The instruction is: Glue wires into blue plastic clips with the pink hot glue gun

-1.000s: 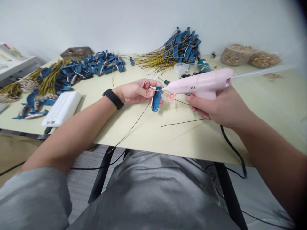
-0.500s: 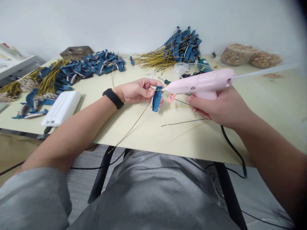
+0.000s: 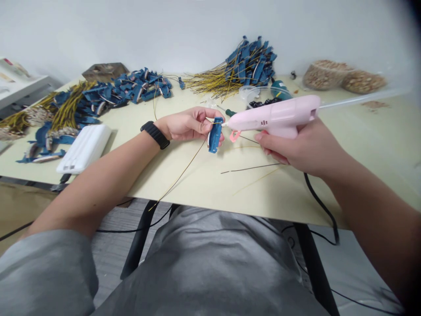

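Where glue gun [image 3: 276,115] borders blue part [image 3: 215,137], room tight.

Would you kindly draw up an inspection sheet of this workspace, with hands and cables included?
Surface: pale yellow flat tabletop; brown specks at far right.
Job's things: pink plastic glue gun, its nozzle at the narrow blue plastic part; contact cannot be told.
Clutter: heaps of wired blue plastic pieces at left and back; white rectangular plastic case at left.
Left hand: fingers hold the blue part.
Right hand: grips the gun's handle.
Cables: thick black cable crosses the table's front edge at right.
Surroundings: plain white wall behind; co-workers, nothing seen.
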Tool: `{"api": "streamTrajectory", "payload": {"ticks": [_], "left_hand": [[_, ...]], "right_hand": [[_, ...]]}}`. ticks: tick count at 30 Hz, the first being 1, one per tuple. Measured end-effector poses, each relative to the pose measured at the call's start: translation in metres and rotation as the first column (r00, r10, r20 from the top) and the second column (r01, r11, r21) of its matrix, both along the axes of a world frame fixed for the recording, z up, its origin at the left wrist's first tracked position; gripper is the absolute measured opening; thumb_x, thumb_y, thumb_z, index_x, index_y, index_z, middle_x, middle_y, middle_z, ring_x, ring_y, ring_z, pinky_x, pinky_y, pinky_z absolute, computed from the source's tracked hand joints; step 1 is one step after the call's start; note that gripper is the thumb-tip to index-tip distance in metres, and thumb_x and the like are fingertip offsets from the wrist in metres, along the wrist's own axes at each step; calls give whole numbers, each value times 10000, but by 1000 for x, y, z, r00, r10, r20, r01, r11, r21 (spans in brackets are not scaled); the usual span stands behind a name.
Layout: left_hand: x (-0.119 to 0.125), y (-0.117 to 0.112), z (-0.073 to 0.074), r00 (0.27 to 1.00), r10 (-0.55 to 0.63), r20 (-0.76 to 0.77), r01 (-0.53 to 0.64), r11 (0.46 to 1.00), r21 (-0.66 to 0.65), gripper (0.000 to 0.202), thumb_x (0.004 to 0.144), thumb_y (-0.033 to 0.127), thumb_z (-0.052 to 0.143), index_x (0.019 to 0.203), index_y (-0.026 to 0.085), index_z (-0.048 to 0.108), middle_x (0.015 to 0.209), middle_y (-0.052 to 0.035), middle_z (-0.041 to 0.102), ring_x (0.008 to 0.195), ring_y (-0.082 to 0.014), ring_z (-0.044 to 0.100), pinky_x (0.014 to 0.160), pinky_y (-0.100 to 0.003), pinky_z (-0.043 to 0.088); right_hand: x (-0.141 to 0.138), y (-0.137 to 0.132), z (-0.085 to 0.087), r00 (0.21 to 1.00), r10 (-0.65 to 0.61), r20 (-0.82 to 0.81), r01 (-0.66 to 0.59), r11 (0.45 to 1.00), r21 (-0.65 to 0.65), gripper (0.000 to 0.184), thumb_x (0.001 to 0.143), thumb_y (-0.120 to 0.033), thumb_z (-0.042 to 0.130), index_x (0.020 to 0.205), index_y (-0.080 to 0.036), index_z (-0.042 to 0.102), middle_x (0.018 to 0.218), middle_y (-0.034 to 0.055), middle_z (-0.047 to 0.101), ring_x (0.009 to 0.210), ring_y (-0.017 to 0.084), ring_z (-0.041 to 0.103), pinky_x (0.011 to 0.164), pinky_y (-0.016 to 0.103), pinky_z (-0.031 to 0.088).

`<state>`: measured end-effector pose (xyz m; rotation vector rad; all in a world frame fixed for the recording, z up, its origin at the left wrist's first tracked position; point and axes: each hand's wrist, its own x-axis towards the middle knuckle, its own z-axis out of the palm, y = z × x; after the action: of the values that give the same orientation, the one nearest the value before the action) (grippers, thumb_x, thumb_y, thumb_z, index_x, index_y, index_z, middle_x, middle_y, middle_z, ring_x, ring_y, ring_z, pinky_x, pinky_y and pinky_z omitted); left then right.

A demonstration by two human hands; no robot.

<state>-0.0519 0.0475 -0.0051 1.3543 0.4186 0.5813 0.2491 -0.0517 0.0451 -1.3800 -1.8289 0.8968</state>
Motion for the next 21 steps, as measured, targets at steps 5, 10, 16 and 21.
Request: {"api": "streamTrajectory", "payload": {"ticks": [5,10,16,21], "left_hand": [[0,0,0,1000,4,-2,-4,1000,6,547,773,481,1091,1120,169,804,928,-86,885,935,-291,899,926,-414,733],[0,-2,1,999,28,-17,-28,999,21,582,737,526,1103,1099,175,811,913,-74,880,912,-278,897,895,-381,731],[0,-1,0,1000,6,-8,-6,1000,11,553,772,499,1090,1119,178,803,940,-77,888,924,-271,896,912,-384,728],[-1,1,-2,999,36,-38,-35,999,27,607,749,555,1090,1127,179,803,926,-87,883,902,-286,895,864,-375,722]], "right_hand": [[0,1,1,999,-7,33,7,1000,-2,354,910,-356,896,702,-264,624,594,29,596,564,189,526,510,368,378],[1,2,-1,998,-2,66,1,1000,25,374,918,-331,874,686,-269,586,578,26,564,581,198,535,517,358,382],[4,3,-6,999,-13,51,11,999,52,342,919,-326,880,711,-257,617,591,23,582,554,176,502,522,360,382],[1,0,1,997,-39,64,38,999,20,336,907,-360,900,722,-265,635,590,24,597,573,196,537,554,383,393]]}}
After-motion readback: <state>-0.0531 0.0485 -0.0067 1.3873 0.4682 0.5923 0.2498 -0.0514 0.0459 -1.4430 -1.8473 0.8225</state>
